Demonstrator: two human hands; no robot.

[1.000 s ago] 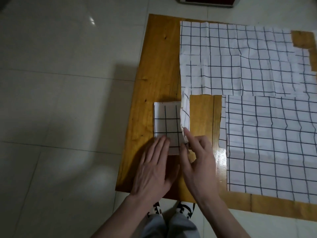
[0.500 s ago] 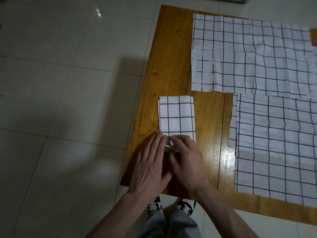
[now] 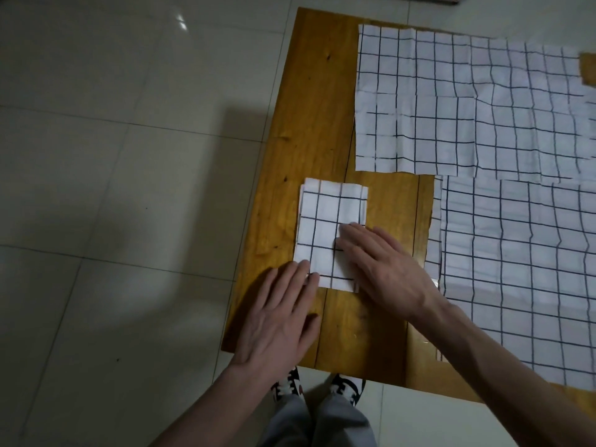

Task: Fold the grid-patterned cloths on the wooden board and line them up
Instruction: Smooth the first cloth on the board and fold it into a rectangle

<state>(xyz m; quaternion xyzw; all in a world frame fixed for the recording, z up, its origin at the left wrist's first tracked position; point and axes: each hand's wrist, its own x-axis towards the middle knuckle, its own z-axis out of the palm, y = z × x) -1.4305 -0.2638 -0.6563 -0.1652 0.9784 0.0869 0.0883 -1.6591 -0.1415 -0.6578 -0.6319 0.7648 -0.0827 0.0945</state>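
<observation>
Right hand (image 3: 383,266) lies flat, fingers spread, pressing the folded grid cloth (image 3: 329,233): no pinching grip now, where a second ago it was nipping the upright flap over. Left hand (image 3: 280,314) is flat too, fingertips on the cloth's near-left corner. So the last fold is down, and the small packet sits near the left end of the wooden board (image 3: 309,124), apparently ready for squaring up. Unfolded grid cloths lie spread beyond (image 3: 451,108) and to the right (image 3: 516,269), overlapping, waiting their turn. No containers anywhere; pale floor tiles (image 3: 113,188) surround.
</observation>
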